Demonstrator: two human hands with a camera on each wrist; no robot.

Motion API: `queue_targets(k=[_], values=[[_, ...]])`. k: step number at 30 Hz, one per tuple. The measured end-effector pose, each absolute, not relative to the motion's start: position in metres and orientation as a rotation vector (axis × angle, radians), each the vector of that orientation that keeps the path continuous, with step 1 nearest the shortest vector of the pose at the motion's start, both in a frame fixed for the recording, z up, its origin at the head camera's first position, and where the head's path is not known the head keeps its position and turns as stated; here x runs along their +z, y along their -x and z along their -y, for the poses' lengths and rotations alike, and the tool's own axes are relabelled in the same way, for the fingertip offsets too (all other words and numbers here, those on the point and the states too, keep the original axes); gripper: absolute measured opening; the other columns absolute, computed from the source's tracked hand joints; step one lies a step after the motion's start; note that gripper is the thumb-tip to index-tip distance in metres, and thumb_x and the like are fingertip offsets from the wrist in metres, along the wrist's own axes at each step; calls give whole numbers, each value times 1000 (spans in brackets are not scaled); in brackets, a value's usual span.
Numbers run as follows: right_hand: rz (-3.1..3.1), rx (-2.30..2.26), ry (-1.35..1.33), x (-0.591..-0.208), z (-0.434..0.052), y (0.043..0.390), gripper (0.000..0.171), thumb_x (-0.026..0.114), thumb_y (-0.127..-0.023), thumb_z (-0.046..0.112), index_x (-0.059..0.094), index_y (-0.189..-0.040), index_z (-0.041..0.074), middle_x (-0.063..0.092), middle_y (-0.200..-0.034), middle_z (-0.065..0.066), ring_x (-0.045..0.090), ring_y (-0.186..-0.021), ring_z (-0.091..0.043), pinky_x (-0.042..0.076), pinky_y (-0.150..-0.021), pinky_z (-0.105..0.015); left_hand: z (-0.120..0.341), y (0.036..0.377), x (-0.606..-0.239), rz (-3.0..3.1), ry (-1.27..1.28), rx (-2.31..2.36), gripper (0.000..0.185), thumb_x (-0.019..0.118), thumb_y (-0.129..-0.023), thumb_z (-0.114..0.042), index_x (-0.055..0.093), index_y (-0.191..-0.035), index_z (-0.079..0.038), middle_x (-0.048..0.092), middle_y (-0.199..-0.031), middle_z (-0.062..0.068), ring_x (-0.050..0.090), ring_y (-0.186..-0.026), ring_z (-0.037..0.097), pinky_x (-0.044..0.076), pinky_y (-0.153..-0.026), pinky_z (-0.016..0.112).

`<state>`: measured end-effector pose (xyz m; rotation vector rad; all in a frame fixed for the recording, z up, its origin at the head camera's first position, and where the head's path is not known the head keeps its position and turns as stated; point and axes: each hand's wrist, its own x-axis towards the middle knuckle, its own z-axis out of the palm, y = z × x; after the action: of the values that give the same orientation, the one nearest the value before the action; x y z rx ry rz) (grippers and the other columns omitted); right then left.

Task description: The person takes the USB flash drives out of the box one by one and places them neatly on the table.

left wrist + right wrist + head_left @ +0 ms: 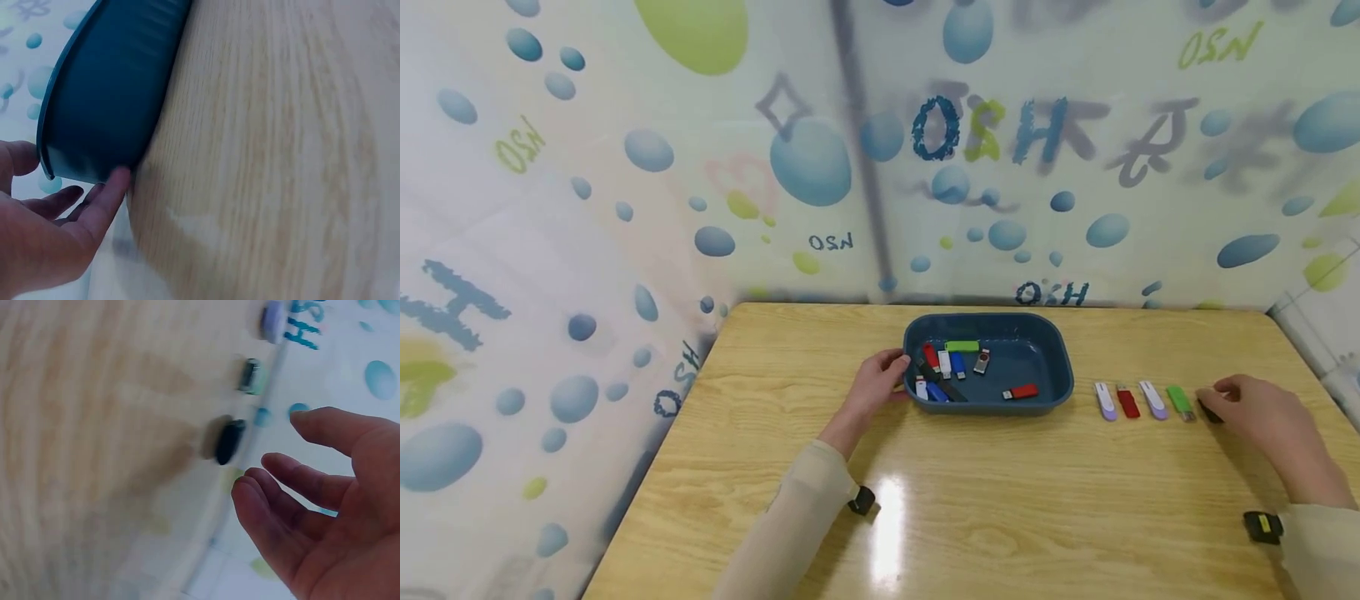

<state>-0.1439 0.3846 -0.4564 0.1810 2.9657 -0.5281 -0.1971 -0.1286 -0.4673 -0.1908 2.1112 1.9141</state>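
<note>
Wooden table (pixel 1000 517): left hand (pixel 872 385) touches blue tray (pixel 1051 392); right hand (pixel 1262 417) near black stick (pixel 229 441).

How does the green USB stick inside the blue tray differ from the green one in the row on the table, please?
The green stick in the tray lies crosswise, parallel to the tray's far wall; the green stick on the table points roughly away from the person, slightly slanted. The tray one sits among loose, jumbled sticks; the table one lies apart in a neat row, near the right hand. Both are bright green and of similar size.
</note>
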Motion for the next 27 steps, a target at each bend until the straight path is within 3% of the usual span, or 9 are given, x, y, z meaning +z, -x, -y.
queue_targets(k=[6,14,17,27], values=[[-3065,-550,-108,-437,-366,135,52,59,-106,28,55,-119,-22,63,-107,-39,64,-82,-47,51,-65,-57,127,200,-467,-2077,236,1971,52,52,-110,-34,53,-147,1,63,-138,18,67,-117,31,60,-92,41],[-3184,-768,242,-414,-309,134,41,66,-103,26,65,-122,-10,66,-112,-31,65,-97,-49,52,-77,-65,130,206,-470,-2116,196,1921,48,55,-108,-29,54,-148,0,60,-142,18,65,-120,31,61,-90,42],[-3226,-820,380,-412,-287,135,32,70,-100,20,69,-119,-6,67,-110,-26,67,-95,-46,54,-78,-64,131,206,-468,-2103,190,1918,48,57,-108,-27,54,-148,0,61,-141,17,66,-119,31,61,-90,43],[-3150,-860,666,-416,-234,149,26,70,-100,15,71,-121,0,67,-117,-20,65,-101,-39,58,-80,-57,134,206,-468,-2098,137,1914,48,55,-109,-26,53,-148,2,62,-139,20,67,-116,32,62,-87,43]])
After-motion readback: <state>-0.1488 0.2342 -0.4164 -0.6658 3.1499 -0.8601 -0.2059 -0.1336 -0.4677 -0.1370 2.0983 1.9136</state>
